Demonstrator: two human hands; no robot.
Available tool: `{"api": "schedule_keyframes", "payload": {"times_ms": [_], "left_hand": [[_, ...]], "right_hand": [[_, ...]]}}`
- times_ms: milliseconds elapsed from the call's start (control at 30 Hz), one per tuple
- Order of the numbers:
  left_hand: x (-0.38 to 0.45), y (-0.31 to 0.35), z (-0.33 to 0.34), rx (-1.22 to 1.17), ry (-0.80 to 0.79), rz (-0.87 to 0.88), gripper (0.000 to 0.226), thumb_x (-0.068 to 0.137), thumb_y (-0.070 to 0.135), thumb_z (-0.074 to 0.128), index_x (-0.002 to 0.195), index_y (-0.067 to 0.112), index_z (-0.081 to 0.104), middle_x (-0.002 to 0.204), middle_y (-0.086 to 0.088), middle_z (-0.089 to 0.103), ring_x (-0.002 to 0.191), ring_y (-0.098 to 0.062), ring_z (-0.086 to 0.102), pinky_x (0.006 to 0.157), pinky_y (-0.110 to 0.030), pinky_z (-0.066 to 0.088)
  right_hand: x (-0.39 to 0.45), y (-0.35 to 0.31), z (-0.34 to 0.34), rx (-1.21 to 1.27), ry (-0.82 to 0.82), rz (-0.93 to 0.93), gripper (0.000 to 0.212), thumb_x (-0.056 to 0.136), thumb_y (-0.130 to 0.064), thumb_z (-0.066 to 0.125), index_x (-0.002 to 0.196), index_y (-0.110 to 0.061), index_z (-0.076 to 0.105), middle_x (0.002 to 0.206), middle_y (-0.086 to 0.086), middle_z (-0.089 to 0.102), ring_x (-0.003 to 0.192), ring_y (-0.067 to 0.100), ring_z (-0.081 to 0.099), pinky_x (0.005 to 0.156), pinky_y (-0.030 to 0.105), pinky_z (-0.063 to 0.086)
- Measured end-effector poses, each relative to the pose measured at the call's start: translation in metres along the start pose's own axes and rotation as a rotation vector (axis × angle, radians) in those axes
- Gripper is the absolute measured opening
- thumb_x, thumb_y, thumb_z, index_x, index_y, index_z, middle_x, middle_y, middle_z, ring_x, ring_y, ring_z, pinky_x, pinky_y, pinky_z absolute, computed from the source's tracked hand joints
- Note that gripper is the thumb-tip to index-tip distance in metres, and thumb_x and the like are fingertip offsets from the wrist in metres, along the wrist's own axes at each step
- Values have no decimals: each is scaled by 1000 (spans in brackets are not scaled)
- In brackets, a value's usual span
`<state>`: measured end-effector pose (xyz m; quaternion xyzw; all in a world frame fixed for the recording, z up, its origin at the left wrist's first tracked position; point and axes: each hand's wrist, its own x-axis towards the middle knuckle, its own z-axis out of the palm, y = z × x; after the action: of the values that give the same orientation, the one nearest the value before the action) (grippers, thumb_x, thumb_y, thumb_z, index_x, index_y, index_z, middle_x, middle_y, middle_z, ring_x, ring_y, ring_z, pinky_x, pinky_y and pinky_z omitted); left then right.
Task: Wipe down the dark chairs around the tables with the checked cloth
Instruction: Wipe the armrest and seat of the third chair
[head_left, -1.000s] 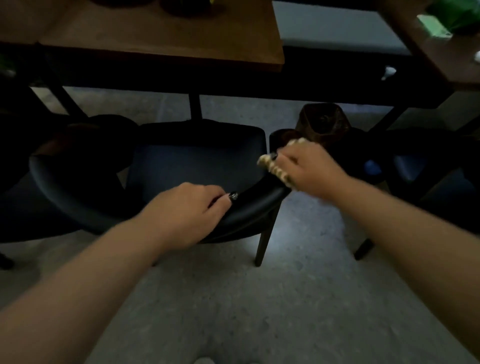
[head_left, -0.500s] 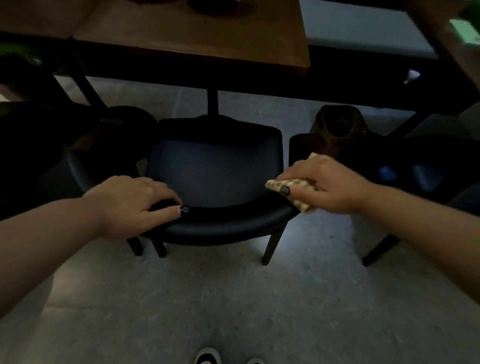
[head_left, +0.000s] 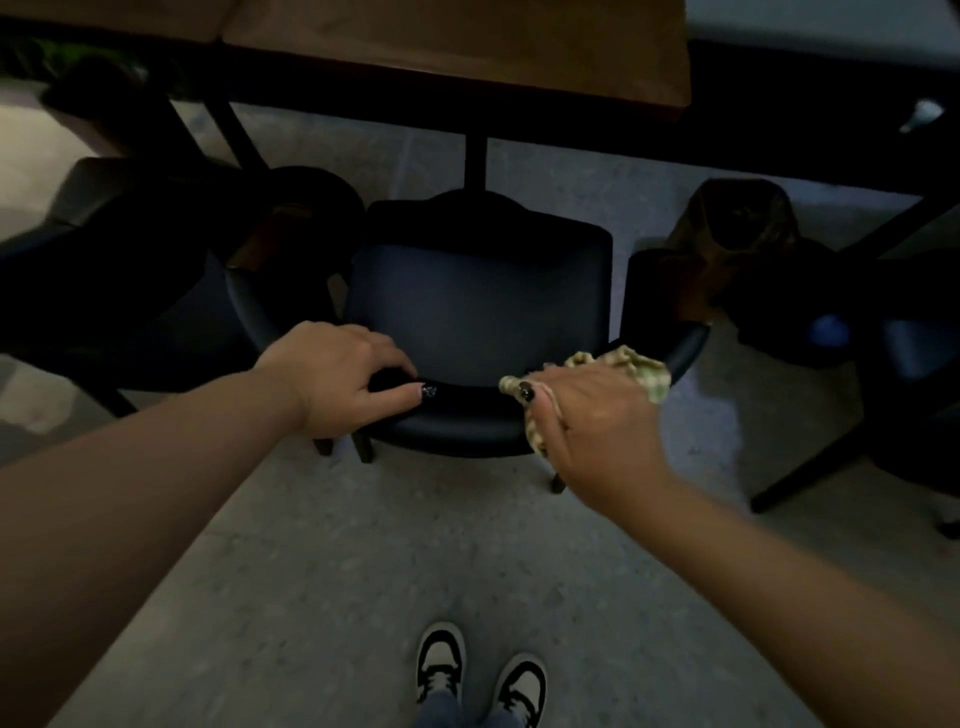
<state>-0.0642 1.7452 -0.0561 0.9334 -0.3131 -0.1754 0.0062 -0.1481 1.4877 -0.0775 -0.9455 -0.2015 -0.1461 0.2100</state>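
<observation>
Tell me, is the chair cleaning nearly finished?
Hard to say what is done; no chair looks visibly cleaner. In hand: the right hand presses the checked cloth on the curved backrest of the middle dark chair, while the left hand grips that backrest. Probably left: the dark chair on the left and the one on the right, which nobody is touching.

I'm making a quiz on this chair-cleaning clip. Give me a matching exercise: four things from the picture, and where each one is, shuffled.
1. left hand
2. checked cloth
3. wooden table
4. shoes

a. on the floor at the bottom edge
b. gripping the chair backrest
c. beyond the chair, at the top
d. under the right hand, on the backrest

Pairs: 1-b, 2-d, 3-c, 4-a
</observation>
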Motion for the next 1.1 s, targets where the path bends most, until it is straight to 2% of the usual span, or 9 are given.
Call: {"api": "schedule_keyframes", "payload": {"times_ms": [100,133,200,300,500,833,967,1033,1100], "left_hand": [[0,1,0,5,0,-3,88,68,80,-2,125,45,54,127,20,56,118,-8,51,85,-33,47],[0,2,0,7,-4,-6,87,68,79,-2,126,45,54,127,20,56,118,-8,51,84,-33,47],[0,2,0,3,4,-8,88,68,79,-2,125,44,55,126,20,57,118,-9,52,83,-32,46],[1,0,0,-8,23,-3,89,68,79,-1,125,43,56,126,20,58,118,-9,52,81,-31,45],[2,-4,4,-16,29,10,87,70,78,-1,126,42,55,127,20,58,118,-9,53,81,-31,43],[0,-8,5,-87,44,59,79,77,66,2,130,36,54,129,15,58,118,-10,53,81,-30,45],[-2,-9,5,-156,53,59,68,85,60,13,137,33,47,143,15,43,127,-10,47,84,-31,44],[-3,-11,9,-227,112,55,56,91,52,25,139,31,46,148,13,37,131,-11,43,91,-34,45],[-3,-15,10,-484,224,22,45,96,39,35,135,24,52,149,8,35,129,-6,42,99,-32,43]], "right_hand": [[17,13,-22,-232,-349,-5,39,98,-28,33,124,-27,62,95,-4,71,90,20,66,88,37,42],[19,27,-31,-224,-381,49,41,98,-30,34,132,-25,56,102,0,70,99,23,64,96,39,39],[17,51,-41,-87,-311,150,48,98,-35,30,125,-11,61,109,10,69,106,30,61,97,36,37],[9,58,-31,-47,-143,173,53,98,-36,28,97,-7,73,89,10,71,84,27,64,80,33,45],[0,16,4,-42,164,168,38,95,-15,48,61,-5,63,62,7,62,60,22,58,68,35,46],[1,-23,26,-98,259,223,37,97,-16,49,66,-4,66,74,9,70,72,23,67,77,35,52],[8,-48,34,-152,293,239,31,95,-14,53,70,-3,69,79,9,72,75,23,69,78,35,52],[16,-66,40,-161,307,252,29,94,-14,54,73,-3,71,81,8,72,75,23,69,76,35,53],[24,-89,50,-157,301,274,29,95,-15,52,78,-3,72,84,8,73,77,23,69,75,36,53]]}}
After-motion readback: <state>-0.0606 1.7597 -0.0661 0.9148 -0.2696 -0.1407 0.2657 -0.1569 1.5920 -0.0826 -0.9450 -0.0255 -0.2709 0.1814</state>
